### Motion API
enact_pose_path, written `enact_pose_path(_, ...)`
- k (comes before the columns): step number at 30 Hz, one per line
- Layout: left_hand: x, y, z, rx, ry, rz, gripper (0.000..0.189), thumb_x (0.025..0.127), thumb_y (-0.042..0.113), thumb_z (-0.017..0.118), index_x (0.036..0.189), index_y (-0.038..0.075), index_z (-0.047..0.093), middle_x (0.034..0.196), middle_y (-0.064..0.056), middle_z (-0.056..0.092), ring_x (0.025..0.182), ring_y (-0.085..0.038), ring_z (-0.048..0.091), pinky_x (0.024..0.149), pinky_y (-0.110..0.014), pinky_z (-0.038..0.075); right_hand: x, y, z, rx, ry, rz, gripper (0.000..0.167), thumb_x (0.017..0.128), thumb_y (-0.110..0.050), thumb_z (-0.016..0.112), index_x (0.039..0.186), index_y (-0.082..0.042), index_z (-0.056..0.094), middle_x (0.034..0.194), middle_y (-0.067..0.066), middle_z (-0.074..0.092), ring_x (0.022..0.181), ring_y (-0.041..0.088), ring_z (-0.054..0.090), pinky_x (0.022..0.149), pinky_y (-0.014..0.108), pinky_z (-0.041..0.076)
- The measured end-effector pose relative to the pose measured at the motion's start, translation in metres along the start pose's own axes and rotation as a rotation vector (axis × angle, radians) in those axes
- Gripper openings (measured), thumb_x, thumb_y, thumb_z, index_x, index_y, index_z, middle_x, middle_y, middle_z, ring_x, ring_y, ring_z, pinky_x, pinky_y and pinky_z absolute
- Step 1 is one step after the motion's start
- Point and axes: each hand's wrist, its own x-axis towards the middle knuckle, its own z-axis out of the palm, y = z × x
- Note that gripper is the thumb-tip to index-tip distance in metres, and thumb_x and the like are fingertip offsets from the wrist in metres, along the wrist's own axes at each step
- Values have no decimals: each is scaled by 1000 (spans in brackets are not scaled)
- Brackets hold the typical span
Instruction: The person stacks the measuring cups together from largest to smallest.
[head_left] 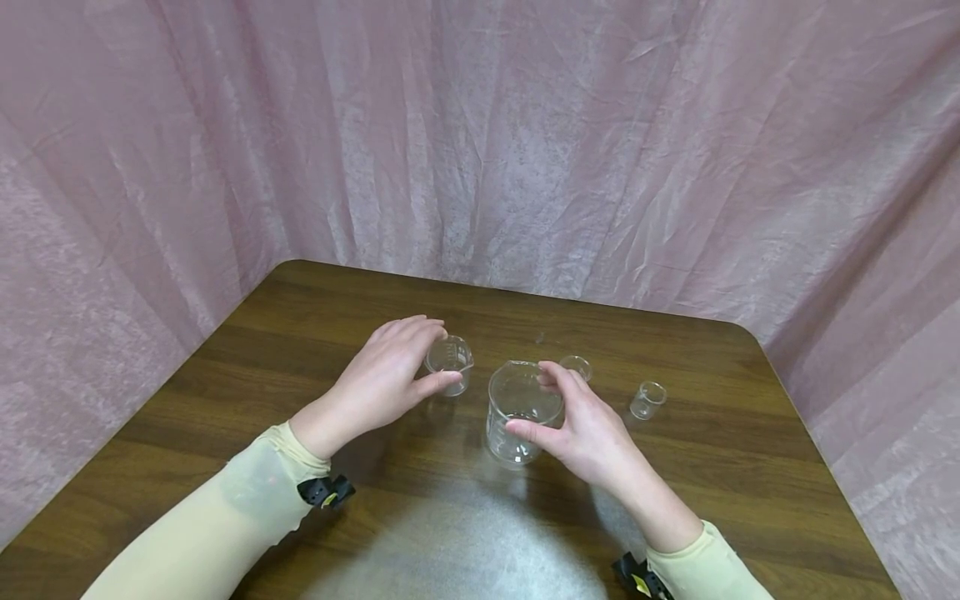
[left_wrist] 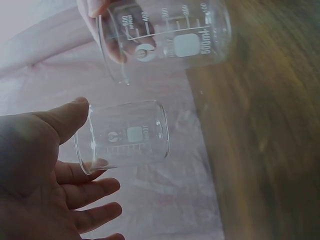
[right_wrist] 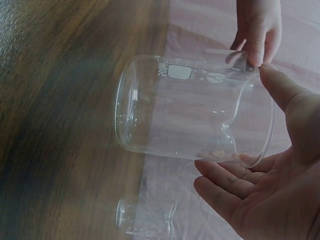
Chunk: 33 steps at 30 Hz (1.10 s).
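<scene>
Thumb and fingers of my left hand (head_left: pixel 390 362) hold a small clear glass beaker (head_left: pixel 454 382) by its rim. In the left wrist view that beaker (left_wrist: pixel 127 135) shows white scale marks, with the thumb on one side and a forefinger on the other. To its right stands a larger graduated glass beaker (head_left: pixel 510 442), upright. My right hand (head_left: pixel 588 429) grips its rim, thumb at the near side and fingers across the far side. Whether the small beaker's base touches the table cannot be told.
Two smaller glass vessels stand to the right: one (head_left: pixel 576 363) partly behind my right hand, another (head_left: pixel 648 401) farther right. They rest on a dark wooden table (head_left: pixel 712 467) with rounded far corners. A pink curtain (head_left: pixel 480 150) hangs behind and at both sides.
</scene>
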Motion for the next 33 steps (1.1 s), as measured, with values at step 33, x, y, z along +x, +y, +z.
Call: enact_pose_path(33, 11, 20, -19, -32, 27, 42, 57, 100, 42, 84, 137, 1, 68, 143, -17, 69, 146, -42, 54, 125, -58, 36, 1, 2, 0, 2, 4, -15, 98, 89, -68, 84, 162, -13, 49, 146, 5, 66, 135, 33, 64, 110, 62, 50)
